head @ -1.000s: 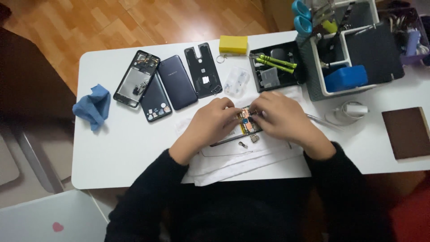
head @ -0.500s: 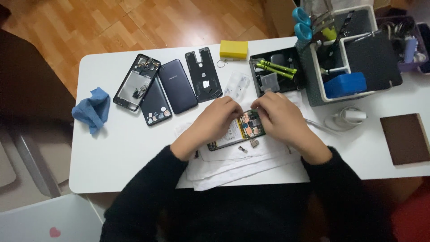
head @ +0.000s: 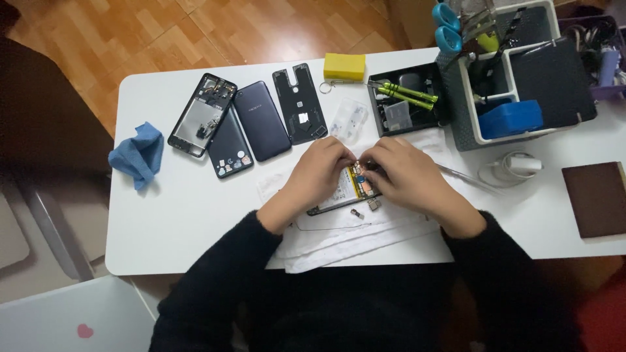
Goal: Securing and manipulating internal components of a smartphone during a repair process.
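Far left of white worktop (head: pixel 163 234): crumpled blue cloth (head: pixel 137 154), soft folds, near the rounded left edge.
Next: opened phone frame (head: pixel 201 115), rectangular, metal parts exposed; two dark glossy phone backs (head: pixel 261 129) overlapping beside it; flat black inner cover (head: pixel 298 103) with notched top.
Centre: left hand (head: pixel 321 171) curled, fingertips pressed together on upper end of opened phone (head: pixel 344 193); phone lay on white paper sheets (head: pixel 339 238), yellowish battery and circuit parts showing. Two small loose parts (head: pixel 365 208) just below phone, on the paper.
Right hand (head: pixel 403 175) curled, fingertips pinched at the same upper end, touching the left fingertips; whether anything small sat between them, cannot tell.
Behind the hands: yellow block (head: pixel 344 66), small clear plastic tray (head: pixel 349 120), black tray with green-handled screwdrivers (head: pixel 403 95).
Right: grey mesh organiser (head: pixel 521 68) with blue box; white cable and charger (head: pixel 512 168); brown notebook (head: pixel 596 199) at the right edge.
Open room: bare worktop at lower left, between cloth and paper; narrow strip between charger and notebook. Paper overhung near front edge.
Versus half a second ago: hands kept to the same spot on the phone, fingertips drawn closer together; other items unmoved.
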